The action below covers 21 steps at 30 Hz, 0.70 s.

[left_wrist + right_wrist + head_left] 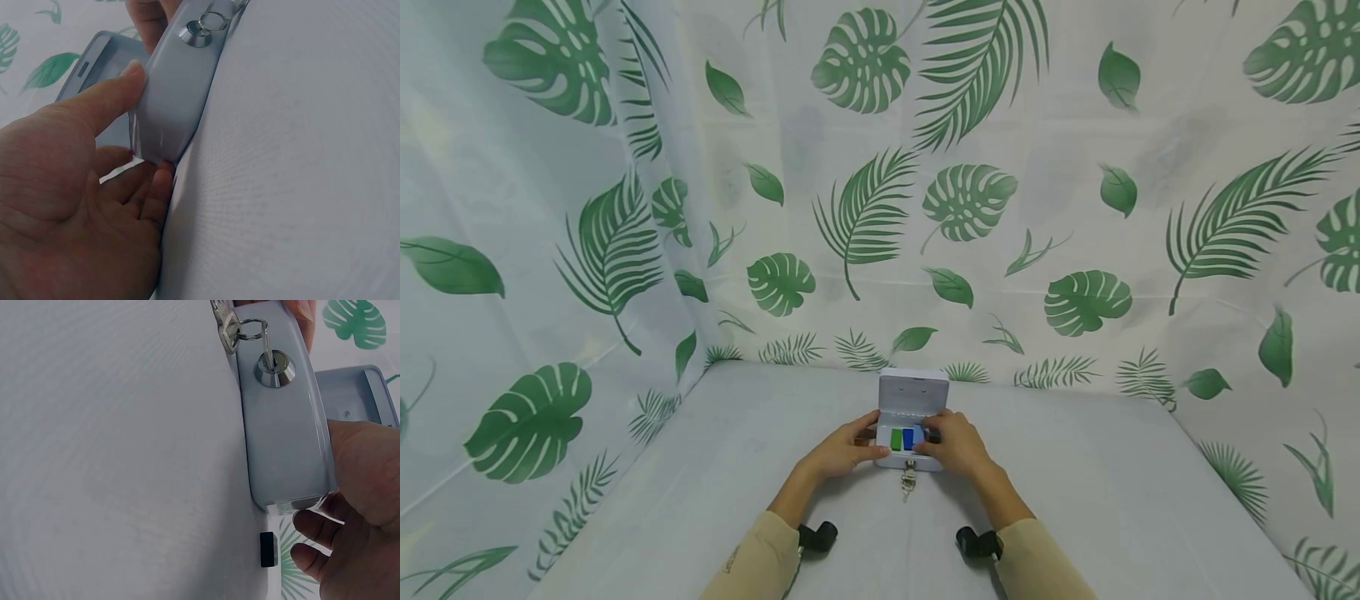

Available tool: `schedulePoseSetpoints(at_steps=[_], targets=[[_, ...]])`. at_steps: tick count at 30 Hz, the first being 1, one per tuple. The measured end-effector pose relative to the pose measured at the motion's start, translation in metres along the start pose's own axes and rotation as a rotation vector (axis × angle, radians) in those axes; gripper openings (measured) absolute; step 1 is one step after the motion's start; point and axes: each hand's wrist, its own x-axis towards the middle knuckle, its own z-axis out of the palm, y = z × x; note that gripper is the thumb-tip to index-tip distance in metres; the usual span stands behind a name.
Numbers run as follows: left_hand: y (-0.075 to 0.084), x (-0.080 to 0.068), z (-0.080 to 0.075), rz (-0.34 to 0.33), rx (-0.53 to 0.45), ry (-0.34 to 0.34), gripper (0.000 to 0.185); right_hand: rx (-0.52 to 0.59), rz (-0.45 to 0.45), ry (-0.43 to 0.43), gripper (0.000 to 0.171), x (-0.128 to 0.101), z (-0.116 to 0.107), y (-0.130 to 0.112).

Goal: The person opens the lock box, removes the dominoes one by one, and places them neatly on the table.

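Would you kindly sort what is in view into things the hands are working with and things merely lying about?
In hand: the open grey box, held by the left hand and right hand; green and blue items inside; key in its lock.

Lying about: white table cover; leaf-print curtain.

I'm getting bright, even, soft light with faint shadows; the head view bows the leaf-print curtain (1075, 167) at its edges, and wrist close-ups look slightly soft.
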Motion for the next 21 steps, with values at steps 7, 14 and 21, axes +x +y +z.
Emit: schedulePoseSetpoints(at_steps=[7,14,21], targets=[[0.0013,-0.0006,-0.0002,0.001,-0.011,-0.005,0.080,-0.023,0.019,-0.015,0.044,0.0006,-0.0021,-0.0023],[0.0008,-0.0006,-0.0002,-0.001,-0.013,-0.005,0.081,-0.028,0.033,-0.021,0.041,0.0014,-0.0006,-0.0024],[0.0017,-0.0008,-0.0001,0.001,-0.011,-0.006,0.081,-0.045,0.030,-0.027,0.042,0.0021,-0.0001,-0.0028]])
